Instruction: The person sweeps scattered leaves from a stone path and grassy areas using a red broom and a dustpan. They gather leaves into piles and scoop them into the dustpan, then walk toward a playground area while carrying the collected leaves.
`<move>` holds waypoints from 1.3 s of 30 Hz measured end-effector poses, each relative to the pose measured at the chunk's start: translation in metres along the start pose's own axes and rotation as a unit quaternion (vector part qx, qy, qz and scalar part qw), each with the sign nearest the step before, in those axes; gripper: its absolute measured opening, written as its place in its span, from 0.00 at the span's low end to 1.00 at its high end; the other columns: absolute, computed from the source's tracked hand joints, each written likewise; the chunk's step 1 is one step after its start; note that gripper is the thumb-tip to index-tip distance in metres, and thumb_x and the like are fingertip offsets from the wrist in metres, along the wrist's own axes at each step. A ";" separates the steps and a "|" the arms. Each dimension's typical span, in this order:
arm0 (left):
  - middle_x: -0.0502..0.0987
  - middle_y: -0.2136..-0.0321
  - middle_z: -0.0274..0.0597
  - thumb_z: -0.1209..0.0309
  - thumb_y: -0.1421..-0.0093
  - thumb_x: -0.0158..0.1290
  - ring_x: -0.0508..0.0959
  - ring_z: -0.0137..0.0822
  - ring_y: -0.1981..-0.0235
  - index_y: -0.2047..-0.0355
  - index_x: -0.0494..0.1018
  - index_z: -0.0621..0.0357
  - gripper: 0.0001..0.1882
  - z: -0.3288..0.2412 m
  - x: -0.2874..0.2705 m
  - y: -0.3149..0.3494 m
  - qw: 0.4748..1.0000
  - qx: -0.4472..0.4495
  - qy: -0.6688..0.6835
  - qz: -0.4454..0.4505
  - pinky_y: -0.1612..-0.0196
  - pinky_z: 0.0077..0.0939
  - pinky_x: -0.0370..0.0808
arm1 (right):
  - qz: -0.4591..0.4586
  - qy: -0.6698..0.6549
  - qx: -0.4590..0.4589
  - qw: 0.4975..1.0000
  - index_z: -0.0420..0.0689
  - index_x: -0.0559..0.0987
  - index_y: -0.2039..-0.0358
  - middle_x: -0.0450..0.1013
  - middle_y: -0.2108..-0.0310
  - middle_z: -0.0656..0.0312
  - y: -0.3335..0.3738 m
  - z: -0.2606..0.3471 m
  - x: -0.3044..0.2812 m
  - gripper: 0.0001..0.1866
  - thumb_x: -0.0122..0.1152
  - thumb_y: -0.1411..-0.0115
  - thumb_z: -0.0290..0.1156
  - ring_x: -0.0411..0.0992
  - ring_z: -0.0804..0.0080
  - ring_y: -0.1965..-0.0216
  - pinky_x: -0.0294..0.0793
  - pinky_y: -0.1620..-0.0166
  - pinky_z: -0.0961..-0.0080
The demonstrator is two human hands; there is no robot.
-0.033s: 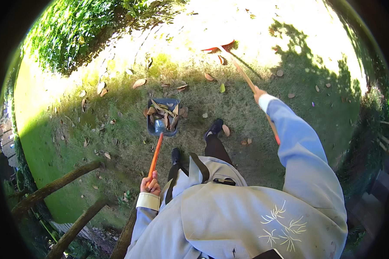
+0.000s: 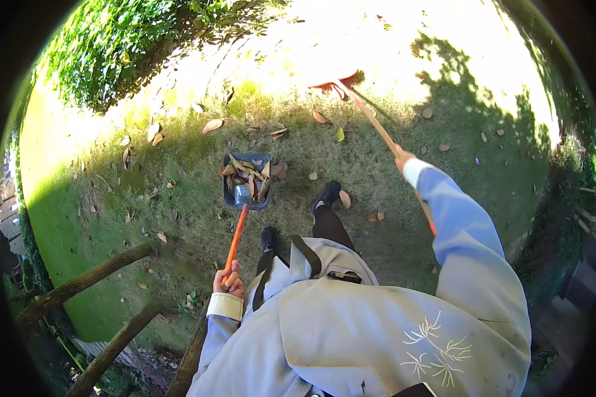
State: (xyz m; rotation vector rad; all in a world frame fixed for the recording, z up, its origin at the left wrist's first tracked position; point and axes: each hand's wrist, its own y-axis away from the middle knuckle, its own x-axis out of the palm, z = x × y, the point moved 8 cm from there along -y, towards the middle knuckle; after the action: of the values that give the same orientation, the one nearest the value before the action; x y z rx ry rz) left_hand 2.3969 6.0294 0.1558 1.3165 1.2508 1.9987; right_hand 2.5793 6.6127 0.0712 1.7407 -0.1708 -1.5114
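Note:
My left hand point(image 2: 229, 282) is closed around the orange handle of a dark blue box-shaped dustpan point(image 2: 263, 204), which rests on the grass ahead of my feet. Dry brown leaves point(image 2: 250, 173) and a clear bluish piece point(image 2: 242, 194) lie inside it. Out to the right, my right hand point(image 2: 404, 159) grips the wooden stick of a broom point(image 2: 376, 126). The broom's red head point(image 2: 338, 85) touches down on the sunlit grass at the far middle, near a brown leaf point(image 2: 320, 117) and a yellow-green leaf point(image 2: 340, 135).
Loose leaves are scattered over the lawn point(image 2: 179, 231), several left of the dustpan. A leafy bush point(image 2: 112, 53) grows at the far left. Wooden rails point(image 2: 89, 278) stand at the near left. My dark shoes point(image 2: 327, 197) are between dustpan and broom.
The broom head has come slightly nearer to me, and my right hand has shifted a little nearer and to the right. The dustpan and left hand look nearly unchanged.

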 end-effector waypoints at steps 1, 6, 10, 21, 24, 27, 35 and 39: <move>0.73 0.71 0.40 0.75 0.50 0.42 0.59 0.21 0.92 0.60 0.62 0.73 0.17 -0.011 -0.013 -0.001 1.000 0.001 0.010 0.007 0.91 0.13 0.54 | 0.042 -0.017 0.012 0.999 0.59 0.57 0.47 0.69 0.73 0.51 0.047 -0.019 0.015 0.23 0.40 0.45 0.34 0.70 0.56 0.75 0.69 0.72 0.65; 0.71 0.73 0.40 0.76 0.50 0.43 0.62 0.22 0.90 0.68 0.63 0.70 0.10 -0.076 -0.098 -0.008 0.998 -0.020 0.051 0.038 0.90 0.14 0.54 | 0.214 -0.159 0.096 0.959 0.61 0.55 0.45 0.62 0.89 0.62 0.314 -0.036 0.034 0.26 0.42 0.45 0.30 0.62 0.73 0.91 0.65 0.87 0.76; 0.69 0.79 0.36 0.75 0.51 0.43 0.61 0.22 0.90 0.70 0.63 0.68 0.08 -0.117 -0.174 0.010 0.992 -0.060 0.089 0.065 0.90 0.15 0.54 | 0.186 -0.172 0.076 0.965 0.62 0.55 0.44 0.64 0.87 0.60 0.421 0.043 0.069 0.27 0.43 0.46 0.29 0.62 0.74 0.90 0.65 0.86 0.76; 0.65 0.81 0.35 0.75 0.51 0.42 0.60 0.24 0.90 0.75 0.61 0.63 0.04 -0.165 -0.311 0.102 0.999 -0.030 0.033 0.024 0.91 0.15 0.54 | 0.038 -0.060 -0.262 0.962 0.61 0.58 0.48 0.69 0.76 0.48 0.269 0.337 0.201 0.25 0.45 0.47 0.31 0.69 0.52 0.74 0.67 0.73 0.62; 0.64 0.82 0.34 0.74 0.51 0.41 0.60 0.24 0.91 0.75 0.61 0.61 0.04 -0.165 -0.327 0.109 0.999 -0.038 -0.020 0.020 0.91 0.16 0.53 | 0.056 0.067 -0.236 0.968 0.64 0.57 0.48 0.69 0.75 0.47 0.259 0.346 0.228 0.24 0.43 0.46 0.32 0.69 0.48 0.72 0.66 0.71 0.60; 0.62 0.85 0.33 0.71 0.51 0.41 0.57 0.25 0.92 0.77 0.61 0.58 0.04 -0.165 -0.326 0.107 0.993 -0.089 -0.080 0.000 0.91 0.18 0.52 | 0.081 0.125 -0.175 0.973 0.72 0.53 0.47 0.68 0.79 0.46 0.288 0.265 0.211 0.27 0.40 0.46 0.31 0.69 0.49 0.78 0.67 0.75 0.60; 0.59 0.92 0.32 0.66 0.52 0.43 0.53 0.27 0.94 0.79 0.63 0.54 0.06 -0.165 -0.284 0.063 0.932 -0.158 -0.324 -0.036 0.90 0.21 0.49 | 0.116 0.147 0.055 0.981 0.67 0.52 0.45 0.69 0.75 0.43 0.482 0.017 0.176 0.28 0.44 0.46 0.33 0.69 0.47 0.73 0.67 0.69 0.57; 0.60 0.93 0.33 0.65 0.51 0.41 0.54 0.28 0.94 0.79 0.63 0.56 0.08 -0.147 -0.263 0.033 0.878 -0.260 -0.401 -0.023 0.90 0.22 0.50 | -0.043 0.025 0.017 0.999 0.64 0.55 0.45 0.69 0.79 0.46 0.546 -0.021 0.210 0.27 0.45 0.46 0.31 0.69 0.51 0.77 0.68 0.73 0.60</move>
State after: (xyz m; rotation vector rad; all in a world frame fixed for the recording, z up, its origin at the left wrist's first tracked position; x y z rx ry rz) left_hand 2.3892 5.7508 0.0351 1.5384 0.3173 1.3352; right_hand 2.8681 6.1384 0.2566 1.8315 -0.0985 -1.5333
